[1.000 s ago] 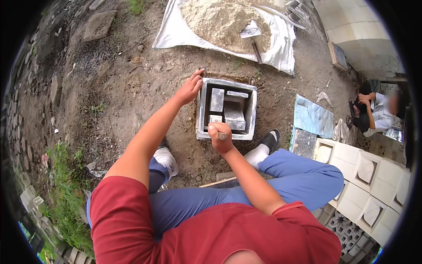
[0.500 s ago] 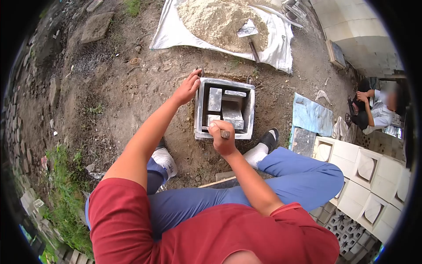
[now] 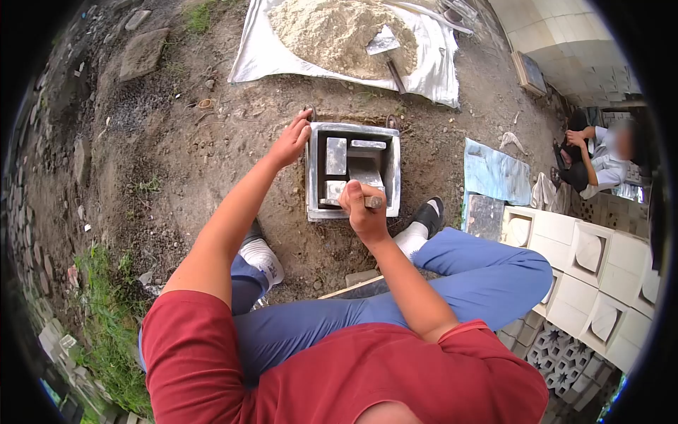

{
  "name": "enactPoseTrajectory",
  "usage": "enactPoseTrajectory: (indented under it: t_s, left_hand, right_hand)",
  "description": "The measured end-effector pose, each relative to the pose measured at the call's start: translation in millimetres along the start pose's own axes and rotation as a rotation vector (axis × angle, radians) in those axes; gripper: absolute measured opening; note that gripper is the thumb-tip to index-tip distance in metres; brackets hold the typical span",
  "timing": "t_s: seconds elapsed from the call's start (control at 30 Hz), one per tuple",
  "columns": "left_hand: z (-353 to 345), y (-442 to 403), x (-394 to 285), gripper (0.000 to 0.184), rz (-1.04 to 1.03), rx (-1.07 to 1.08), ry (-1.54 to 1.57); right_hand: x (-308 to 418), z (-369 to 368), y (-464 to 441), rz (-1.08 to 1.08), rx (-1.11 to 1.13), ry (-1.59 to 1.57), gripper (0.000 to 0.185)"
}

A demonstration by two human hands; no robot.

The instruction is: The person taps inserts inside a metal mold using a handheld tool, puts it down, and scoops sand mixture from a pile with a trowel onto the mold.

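A square grey metal mould (image 3: 313, 180) with block-shaped inner parts sits on the dirt between my feet. My left hand (image 3: 289, 143) lies at its upper left corner, fingers stretched out against the side and a small metal loop (image 3: 311, 112). Over the near right part of the mould, my right hand (image 3: 366, 215) is closed in a fist around a wooden tool handle (image 3: 373, 202). The working end of that tool is hidden, so its kind cannot be told. Inside the mould, a flat-topped metal block (image 3: 336, 156) shows at the left.
Beyond the mould, a pile of pale sand (image 3: 325, 35) lies on a white sheet (image 3: 247, 63), with a trowel (image 3: 383, 42) on it. Pale hollow blocks (image 3: 551, 237) are stacked at right, near a blue sheet (image 3: 494, 169). Another person (image 3: 600, 159) sits at far right.
My right hand has moved slightly right relative to the mould, and the tool handle has turned a little. My left hand stays at the corner. The whole view has shifted slightly.
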State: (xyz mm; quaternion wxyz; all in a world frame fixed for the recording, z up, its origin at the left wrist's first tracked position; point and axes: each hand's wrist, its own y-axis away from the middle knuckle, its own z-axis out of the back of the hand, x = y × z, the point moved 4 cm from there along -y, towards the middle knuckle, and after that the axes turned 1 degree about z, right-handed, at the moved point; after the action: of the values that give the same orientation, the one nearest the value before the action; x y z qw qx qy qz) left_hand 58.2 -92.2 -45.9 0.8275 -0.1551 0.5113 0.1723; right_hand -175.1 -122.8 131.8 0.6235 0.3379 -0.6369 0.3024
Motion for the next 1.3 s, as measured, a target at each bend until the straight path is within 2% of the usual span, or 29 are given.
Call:
enactPoseTrajectory:
  t_s: [0.03,0.1,0.23,0.27,0.4,0.47,0.57,0.7,0.9,1.1,1.17,1.2,1.23,1.3]
  left_hand:
    - [-0.1,0.1,-1.0,0.035,-0.003,0.002,0.004]
    - [-0.1,0.5,-1.6,0.036,0.0,-0.003,0.011]
    - [-1.4,-0.3,1.3,0.037,0.004,0.003,0.006]
    - [-1.8,-0.4,1.4,0.036,-0.02,-0.005,-0.013]
    - [-0.8,-0.6,-1.3,0.036,-0.009,-0.003,0.003]
    - [-0.3,-0.6,-2.0,0.036,-0.012,0.002,0.004]
    - [-0.9,-1.0,-0.5,0.035,-0.026,-0.005,-0.006]
    - [0.0,-3.0,-0.5,0.035,-0.013,0.016,0.002]
    - [-2.0,-3.1,-1.1,0.034,-0.039,-0.041,-0.023]
    - [-8.6,2.7,-22.2,0.035,0.075,-0.005,-0.017]
    - [-17.4,21.0,-43.2,0.052,0.139,-0.183,-0.136]
    - [-24.1,29.1,-42.5,0.072,0.131,-0.196,-0.172]
    - [-30.2,40.2,-51.3,0.08,0.152,-0.203,-0.152]
    - [-47.3,57.6,-61.4,0.11,0.184,-0.208,-0.197]
  right_hand:
    - [9.8,-1.3,-1.4,0.0,-0.003,0.004,0.061]
    - [25.9,-4.7,-2.9,0.141,-0.007,-0.125,0.064]
    - [16.0,-2.7,-15.1,0.122,-0.035,-0.168,0.067]
    - [12.7,-1.4,-14.6,0.056,-0.023,-0.144,0.063]
    - [27.2,-5.9,-15.8,0.062,0.056,-0.097,0.053]
    - [39.2,-8.3,-16.4,0.206,0.09,-0.063,0.043]
    - [59.6,-9.2,-18.6,0.294,0.107,-0.132,0.039]
    - [69.0,1.5,-23.1,0.392,0.033,-0.091,0.038]
    - [94.6,30.1,-26.9,0.467,-0.056,-0.243,0.036]
    - [101.0,71.5,-22.8,0.477,-0.199,-0.196,0.04]
    - [106.7,83.3,-26.6,0.488,-0.234,-0.19,0.041]
    - [107.6,91.1,-28.8,0.477,-0.259,-0.218,0.041]
    - [110.4,98.1,-30.6,0.464,-0.285,-0.244,0.041]
    - [116.6,107.1,-36.0,0.43,-0.328,-0.27,0.039]
